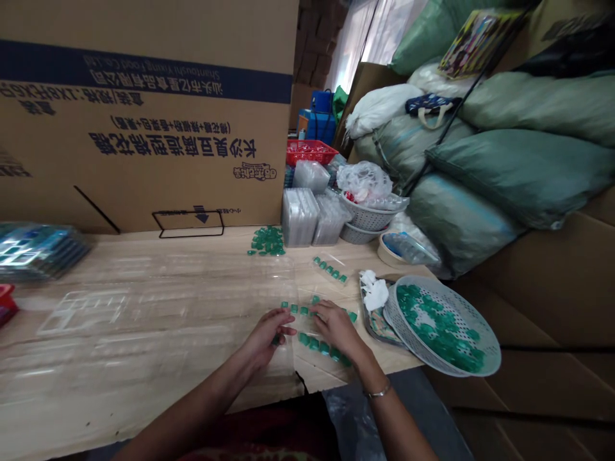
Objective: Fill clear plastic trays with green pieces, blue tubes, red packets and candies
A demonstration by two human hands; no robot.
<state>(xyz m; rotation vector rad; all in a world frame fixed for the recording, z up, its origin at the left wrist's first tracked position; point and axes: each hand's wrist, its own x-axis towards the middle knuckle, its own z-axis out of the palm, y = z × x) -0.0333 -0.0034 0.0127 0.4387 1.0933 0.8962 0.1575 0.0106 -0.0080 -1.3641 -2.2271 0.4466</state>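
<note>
Fingers of my left hand [281, 324] curl around a small square translucent green plastic piece [275, 340], while my open right hand [337, 328] rests its fingertips among matching green pieces [312, 344] on a clear moulded plastic tray [269, 278]. At three o'clock, a round perforated white plastic basket [485, 349] holds many more; at twelve o'clock lies a loose green pile [266, 240].

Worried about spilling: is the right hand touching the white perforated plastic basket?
Apart: the head view shows a plain gap between the right hand and the white perforated plastic basket.
</note>
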